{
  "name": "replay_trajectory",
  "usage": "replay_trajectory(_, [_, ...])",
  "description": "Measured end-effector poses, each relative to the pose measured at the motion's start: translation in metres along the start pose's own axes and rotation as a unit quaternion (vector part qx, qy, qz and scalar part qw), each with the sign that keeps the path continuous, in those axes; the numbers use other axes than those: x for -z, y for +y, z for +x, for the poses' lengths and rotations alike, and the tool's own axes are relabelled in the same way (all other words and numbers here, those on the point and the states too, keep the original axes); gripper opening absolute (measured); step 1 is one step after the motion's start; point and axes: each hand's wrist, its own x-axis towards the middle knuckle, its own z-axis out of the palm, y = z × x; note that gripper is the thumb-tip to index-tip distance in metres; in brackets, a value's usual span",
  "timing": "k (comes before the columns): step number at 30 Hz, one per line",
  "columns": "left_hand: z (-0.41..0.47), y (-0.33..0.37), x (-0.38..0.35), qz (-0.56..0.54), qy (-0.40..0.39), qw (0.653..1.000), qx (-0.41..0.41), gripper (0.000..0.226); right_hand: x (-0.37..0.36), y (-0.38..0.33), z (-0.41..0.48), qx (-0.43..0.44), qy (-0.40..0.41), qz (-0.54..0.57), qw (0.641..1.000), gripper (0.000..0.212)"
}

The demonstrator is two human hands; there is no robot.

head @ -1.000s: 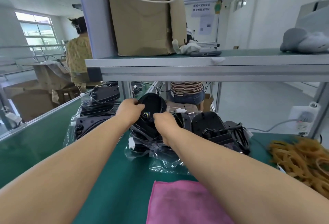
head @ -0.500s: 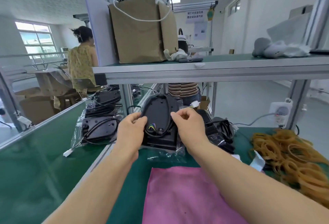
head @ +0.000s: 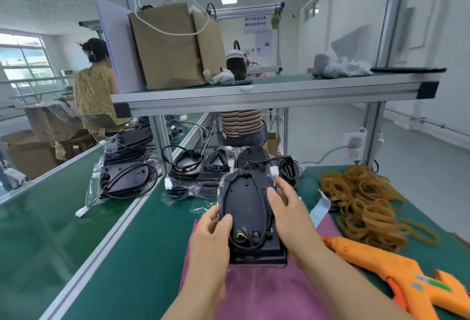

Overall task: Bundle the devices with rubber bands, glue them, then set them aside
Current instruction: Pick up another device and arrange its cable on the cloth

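- Just over the far end of the pink cloth point(head: 267, 294), both hands hold one black oval device point(head: 245, 208) with its flat face turned up. Whether its near end rests on the cloth I cannot tell.
- The left hand point(head: 213, 230) grips the device's left edge. Its thumb lies on the upper face beside the coloured wires point(head: 241, 233).
- The right hand point(head: 290, 213) wraps the right edge, thumb on the face and fingers curled at the rim, where a thin black cable point(head: 264, 200) loops round the oval.
- An orange glue gun point(head: 396, 269) lies on its side just right of the cloth, nozzle pointing toward the cloth.
- A loose heap of tan rubber bands point(head: 363, 200) sits right of the cloth and beyond the glue gun, apart from both hands.
- Beyond the cloth, bagged devices point(head: 193, 169) lie in clear plastic with coiled cords and white connectors.
- A second stack point(head: 127, 177) sits beyond and left of the cloth, across an aluminium rail in the green table point(head: 101, 243).
- Above and beyond the cloth, an aluminium-edged shelf point(head: 254, 93) carries a brown paper bag point(head: 175, 45).
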Motion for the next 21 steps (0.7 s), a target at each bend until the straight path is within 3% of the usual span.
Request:
replay_trajectory(6, [-0.022, -0.028, 0.002, 0.086, -0.037, 0.995, 0.032, 0.012, 0.031, 0.027, -0.040, -0.079, -0.009, 0.035, 0.996, 0.042])
replay_trajectory(10, [-0.022, -0.042, 0.006, 0.185, -0.056, 0.981, 0.028, 0.018, 0.040, 0.049, -0.054, -0.104, 0.008, 0.025, 0.994, 0.040])
replay_trajectory(16, [-0.022, -0.061, 0.012, 0.278, -0.063, 0.959, 0.013, 0.017, 0.038, 0.065, -0.063, -0.127, 0.010, -0.081, 0.989, 0.040])
replay_trajectory(21, [-0.023, -0.064, 0.017, 0.345, -0.055, 0.937, -0.020, 0.017, 0.030, 0.069, -0.064, -0.076, -0.001, -0.227, 0.971, 0.040])
